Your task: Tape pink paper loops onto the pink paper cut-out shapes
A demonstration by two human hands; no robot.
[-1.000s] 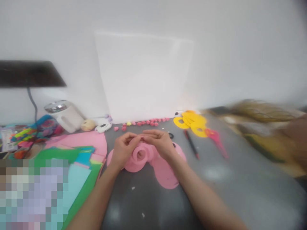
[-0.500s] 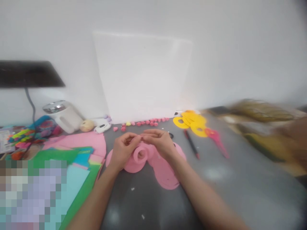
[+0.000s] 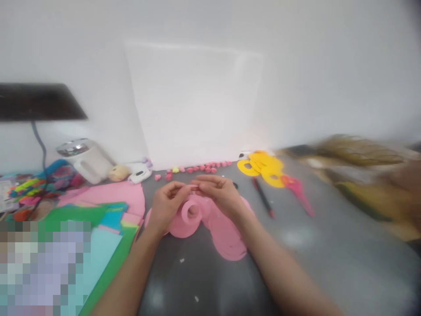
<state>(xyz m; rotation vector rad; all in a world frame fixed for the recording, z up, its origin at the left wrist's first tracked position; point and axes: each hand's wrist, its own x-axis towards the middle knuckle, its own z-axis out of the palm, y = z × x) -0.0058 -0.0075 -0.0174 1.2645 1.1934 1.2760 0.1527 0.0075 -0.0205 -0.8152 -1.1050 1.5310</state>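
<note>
My left hand (image 3: 167, 205) and my right hand (image 3: 225, 198) pinch a curly pink paper (image 3: 184, 214) with their fingertips, in front of me at 12 o'clock. From that paper, flat pink rounds (image 3: 227, 240) lie at 4 o'clock on the grey table (image 3: 332, 259), a black pen (image 3: 262, 197) at 3, yellow rings (image 3: 263, 163) at 2, and little pink lumps (image 3: 208, 166) at 12.

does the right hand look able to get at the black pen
Probably yes: the black pen lies uncovered to the right of the right hand, though that hand is pinching pink paper and may need freeing first.
</note>
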